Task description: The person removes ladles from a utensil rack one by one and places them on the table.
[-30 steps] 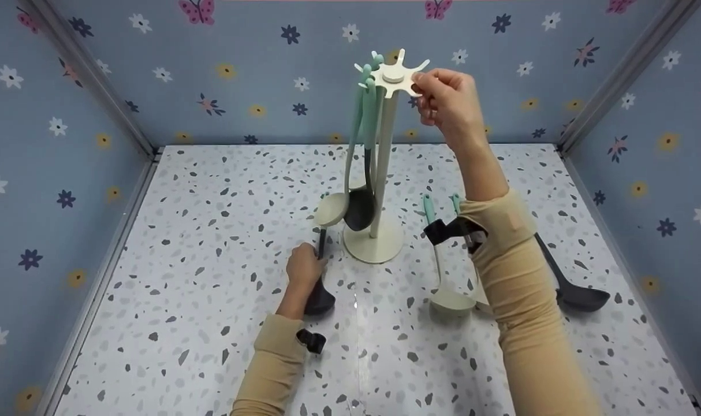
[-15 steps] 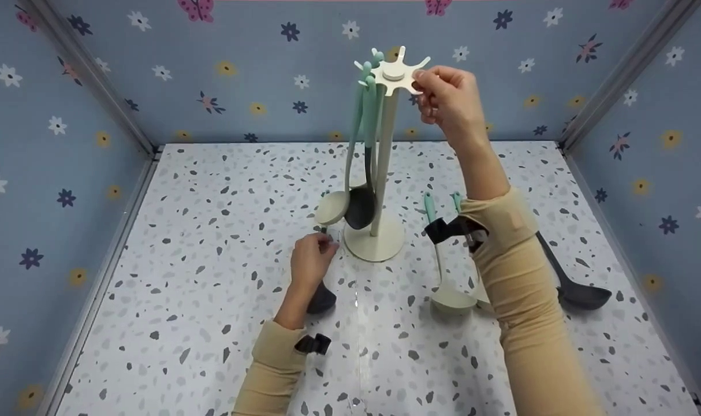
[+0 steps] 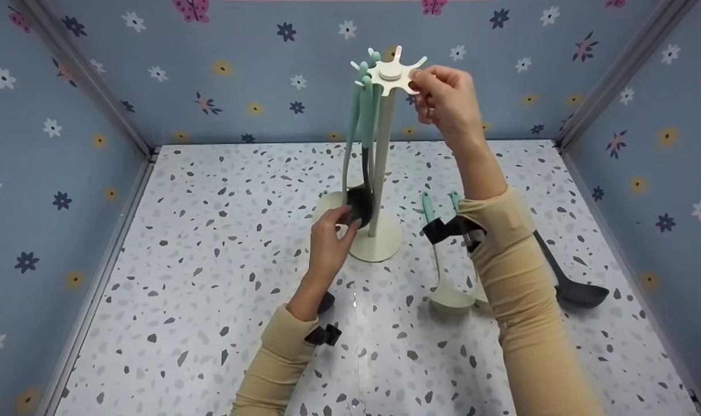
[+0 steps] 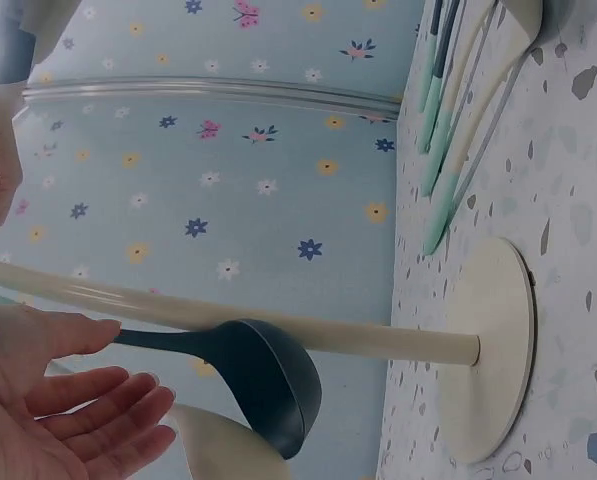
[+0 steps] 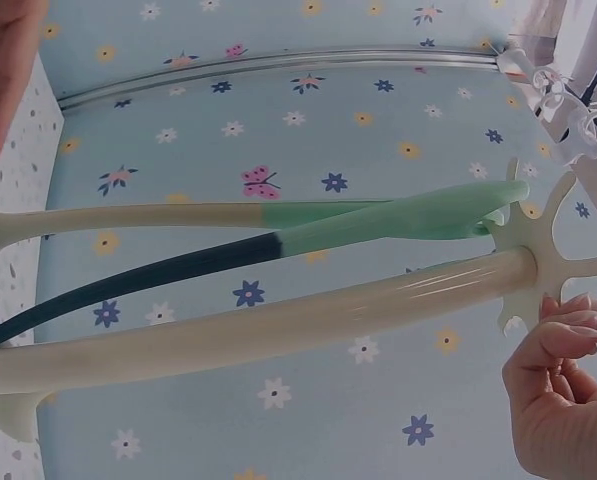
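A cream utensil stand [image 3: 386, 138] with a star-shaped hook top rises from a round base. My right hand [image 3: 450, 104] pinches one of its hooks between thumb and fingers. From the left-side hooks hang a black ladle [image 3: 360, 199] and a cream ladle [image 3: 327, 202], both with mint handles; another utensil behind them is mostly hidden. My left hand [image 3: 330, 240] is at the black ladle's bowl, fingers extended. In the left wrist view the left hand [image 4: 88, 400] has its palm up and its thumb tip by the black ladle's dark shaft [image 4: 163, 340]; contact is unclear.
A black utensil [image 3: 326, 302] lies on the speckled table, mostly covered by my left arm. To the right lie a cream ladle [image 3: 451, 297], a partly hidden cream utensil [image 3: 482, 293] and a black ladle [image 3: 581, 293]. Flowered panels [image 3: 258, 69] enclose the table.
My left hand has left the black utensil lying on the table and moved up and right to the hanging black ladle. The right hand keeps its pinch on the stand's hook.
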The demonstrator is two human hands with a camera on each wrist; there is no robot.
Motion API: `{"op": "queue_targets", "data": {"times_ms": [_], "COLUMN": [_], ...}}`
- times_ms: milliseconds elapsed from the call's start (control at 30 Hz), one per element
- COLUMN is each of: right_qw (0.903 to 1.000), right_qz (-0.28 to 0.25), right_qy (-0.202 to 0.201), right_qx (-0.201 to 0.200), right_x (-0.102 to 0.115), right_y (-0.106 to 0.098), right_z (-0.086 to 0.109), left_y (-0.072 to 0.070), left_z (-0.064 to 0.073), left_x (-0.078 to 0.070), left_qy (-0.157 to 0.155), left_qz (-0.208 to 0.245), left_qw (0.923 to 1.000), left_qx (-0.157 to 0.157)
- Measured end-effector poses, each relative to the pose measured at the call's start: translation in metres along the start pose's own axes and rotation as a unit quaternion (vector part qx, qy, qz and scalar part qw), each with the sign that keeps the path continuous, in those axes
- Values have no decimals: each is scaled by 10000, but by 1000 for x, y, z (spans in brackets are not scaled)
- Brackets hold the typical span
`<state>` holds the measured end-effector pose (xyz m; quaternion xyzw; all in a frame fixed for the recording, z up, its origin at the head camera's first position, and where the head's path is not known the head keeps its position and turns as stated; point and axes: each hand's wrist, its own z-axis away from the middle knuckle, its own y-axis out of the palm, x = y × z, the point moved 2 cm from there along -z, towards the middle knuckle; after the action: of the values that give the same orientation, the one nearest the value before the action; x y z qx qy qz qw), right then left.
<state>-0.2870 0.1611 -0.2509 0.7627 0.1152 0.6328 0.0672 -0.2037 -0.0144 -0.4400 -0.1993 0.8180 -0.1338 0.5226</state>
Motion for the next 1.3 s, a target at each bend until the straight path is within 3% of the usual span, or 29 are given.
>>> {"op": "queue_targets", "data": {"times_ms": [333,833,1033,1300], "right_qw": [9998,9999,10000,9999], "right_qz": [167,127,49,71], "right_qy": [-71,-107,-69,-149], "right_qx": [7,27,-1,34], "right_x": [-1,-1,-1,-1], "right_y": [0,0,1,1], "right_z": [0,0,1,1], "left_y": [13,26,27,26], "left_z": [-26,-57,-61,-62], "left_x": [-14,-20,-18,-21], "left_qy": [561,447,408,425], "left_qz": [821,1634,1690,1324], "left_qw": [9944,9844,9823,9870], "left_qx": [-357,-475,-698,-810]}}
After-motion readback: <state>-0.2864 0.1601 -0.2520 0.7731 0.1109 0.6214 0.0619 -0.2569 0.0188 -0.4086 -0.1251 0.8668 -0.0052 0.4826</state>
